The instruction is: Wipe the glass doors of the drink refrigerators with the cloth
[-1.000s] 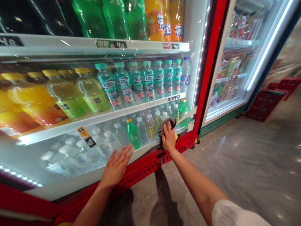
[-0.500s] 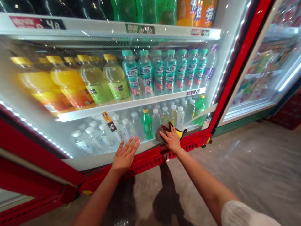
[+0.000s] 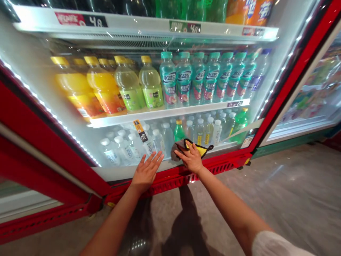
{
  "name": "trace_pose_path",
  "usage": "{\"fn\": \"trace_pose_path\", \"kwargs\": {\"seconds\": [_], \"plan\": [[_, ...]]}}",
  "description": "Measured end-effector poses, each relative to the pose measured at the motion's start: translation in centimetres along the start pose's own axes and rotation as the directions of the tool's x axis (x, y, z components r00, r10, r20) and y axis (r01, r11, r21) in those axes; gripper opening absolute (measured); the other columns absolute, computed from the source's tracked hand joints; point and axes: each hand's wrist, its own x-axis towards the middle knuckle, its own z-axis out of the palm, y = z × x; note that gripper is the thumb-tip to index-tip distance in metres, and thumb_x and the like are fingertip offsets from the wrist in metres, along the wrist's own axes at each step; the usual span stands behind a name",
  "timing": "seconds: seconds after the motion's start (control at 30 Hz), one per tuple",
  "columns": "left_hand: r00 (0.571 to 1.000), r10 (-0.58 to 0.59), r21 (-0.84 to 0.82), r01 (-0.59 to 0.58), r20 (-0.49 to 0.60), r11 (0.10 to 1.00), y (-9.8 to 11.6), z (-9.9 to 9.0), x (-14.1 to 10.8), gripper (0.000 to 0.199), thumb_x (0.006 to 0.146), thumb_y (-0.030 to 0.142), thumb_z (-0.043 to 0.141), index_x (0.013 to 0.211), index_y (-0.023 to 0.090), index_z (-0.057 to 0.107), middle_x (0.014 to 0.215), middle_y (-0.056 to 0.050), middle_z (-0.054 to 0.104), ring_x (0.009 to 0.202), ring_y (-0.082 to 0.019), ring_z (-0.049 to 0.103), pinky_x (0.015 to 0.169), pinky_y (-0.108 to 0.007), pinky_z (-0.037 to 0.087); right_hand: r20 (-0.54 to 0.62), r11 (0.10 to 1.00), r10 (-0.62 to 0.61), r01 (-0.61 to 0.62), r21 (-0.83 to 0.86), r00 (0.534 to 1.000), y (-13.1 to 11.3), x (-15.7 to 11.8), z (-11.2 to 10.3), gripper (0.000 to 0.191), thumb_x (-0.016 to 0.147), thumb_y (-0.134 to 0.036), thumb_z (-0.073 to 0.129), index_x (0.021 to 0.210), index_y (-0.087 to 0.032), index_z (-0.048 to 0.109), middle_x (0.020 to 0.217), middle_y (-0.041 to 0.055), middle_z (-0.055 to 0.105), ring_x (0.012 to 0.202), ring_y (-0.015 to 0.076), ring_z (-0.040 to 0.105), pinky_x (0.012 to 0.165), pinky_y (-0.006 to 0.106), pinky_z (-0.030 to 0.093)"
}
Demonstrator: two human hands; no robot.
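Note:
My left hand (image 3: 147, 171) lies flat with fingers stretched against the lower part of the glass door, and nothing is in it. My right hand (image 3: 192, 158) presses a grey and yellow cleaning cloth (image 3: 202, 150) with black edging onto the glass near the door's bottom. Its fingers are spread over the cloth, and a grey fold shows to their left. Behind the glass, close to the cloth, stand a green bottle (image 3: 179, 132) with a yellow cap and several clear water bottles (image 3: 122, 149) with white caps.
The red fridge frame (image 3: 282, 85) rises on the right, with another lit cooler (image 3: 306, 103) beyond it. Juice bottles (image 3: 103, 85) and teal-capped bottles (image 3: 183, 80) fill the middle shelf. A red vented base (image 3: 165, 186) runs above the grey floor (image 3: 287, 199).
The view has swung left, so the shelves appear farther right. Against the glass, my right hand and the cloth have slid left, and my left hand has shifted left too.

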Motion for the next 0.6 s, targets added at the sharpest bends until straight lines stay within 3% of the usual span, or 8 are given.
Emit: {"fn": "trace_pose_path", "kwargs": {"seconds": [0.1,0.2,0.3,0.37,0.43,0.53,0.6], "plan": [[1.000,-0.007,0.012,0.006,0.027,1.000,-0.6,-0.4,-0.7,0.068,0.090,0.017,0.048,0.158,0.021,0.041,0.161,-0.007,0.044,0.155,-0.022,0.032,0.129,-0.042,-0.010,-0.004,1.000,0.002,-0.002,-0.028,1.000,3.2,-1.8,-1.5,0.054,0.089,-0.017,0.054,0.138,-0.038,0.065,0.145,0.0032,0.062,0.150,0.0315,0.036,0.122,0.062,0.028],[0.999,-0.012,0.013,0.012,0.036,1.000,-1.4,-0.9,-1.5,0.071,0.090,0.016,0.048,0.159,0.023,0.037,0.162,-0.006,0.043,0.156,-0.021,0.028,0.129,-0.044,-0.009,-0.202,0.979,0.190,-0.202,-0.040,0.961,4.4,0.3,-2.6,0.055,0.087,-0.021,0.053,0.141,-0.026,0.063,0.157,0.0097,0.048,0.153,0.0373,0.028,0.122,0.068,0.025],[1.000,-0.022,0.022,0.021,0.020,1.000,-2.2,-1.4,-2.2,0.076,0.088,0.014,0.049,0.161,0.024,0.032,0.162,-0.006,0.043,0.156,-0.021,0.028,0.130,-0.045,-0.007,-0.418,0.920,0.366,-0.391,0.028,0.832,1.5,4.9,-2.5,0.067,0.086,-0.020,0.049,0.154,-0.018,0.047,0.169,0.0152,0.024,0.154,0.0411,0.022,0.119,0.073,0.024],[0.999,-0.034,0.045,0.033,0.018,0.998,-2.7,-1.7,-2.8,0.079,0.087,0.012,0.051,0.161,0.026,0.031,0.163,-0.006,0.041,0.156,-0.022,0.029,0.130,-0.046,-0.006,-0.476,0.910,0.386,-0.410,0.057,0.791,-1.8,7.5,-2.0,0.074,0.086,-0.020,0.050,0.159,-0.019,0.038,0.171,0.0162,0.019,0.155,0.0435,0.018,0.117,0.075,0.023],[0.999,-0.047,0.070,0.045,0.024,0.997,-3.1,-2.1,-3.5,0.079,0.086,0.012,0.053,0.161,0.028,0.032,0.164,-0.005,0.040,0.156,-0.023,0.029,0.130,-0.046,-0.006,-0.452,0.948,0.295,-0.315,0.032,0.842,-5.0,8.6,-1.2,0.074,0.086,-0.020,0.055,0.158,-0.023,0.040,0.169,0.0143,0.027,0.156,0.0443,0.015,0.118,0.075,0.020],[0.997,-0.065,0.090,0.061,0.038,0.994,-3.9,-2.5,-4.6,0.078,0.086,0.013,0.055,0.160,0.030,0.035,0.165,-0.004,0.038,0.156,-0.024,0.029,0.130,-0.047,-0.004,-0.299,0.998,-0.053,0.038,-0.058,0.953,-7.3,7.0,-0.1,0.064,0.090,-0.021,0.059,0.151,-0.034,0.051,0.155,0.0058,0.053,0.156,0.0368,0.021,0.125,0.064,0.016],[0.996,-0.076,0.092,0.072,0.045,0.993,-4.4,-2.8,-5.4,0.079,0.085,0.012,0.055,0.159,0.031,0.036,0.165,-0.004,0.037,0.156,-0.024,0.029,0.130,-0.047,-0.004,-0.177,0.956,-0.291,0.278,-0.093,0.940,-6.7,4.7,0.3,0.057,0.094,-0.019,0.058,0.146,-0.040,0.056,0.139,0.0002,0.066,0.153,0.0274,0.033,0.128,0.052,0.013]]}}
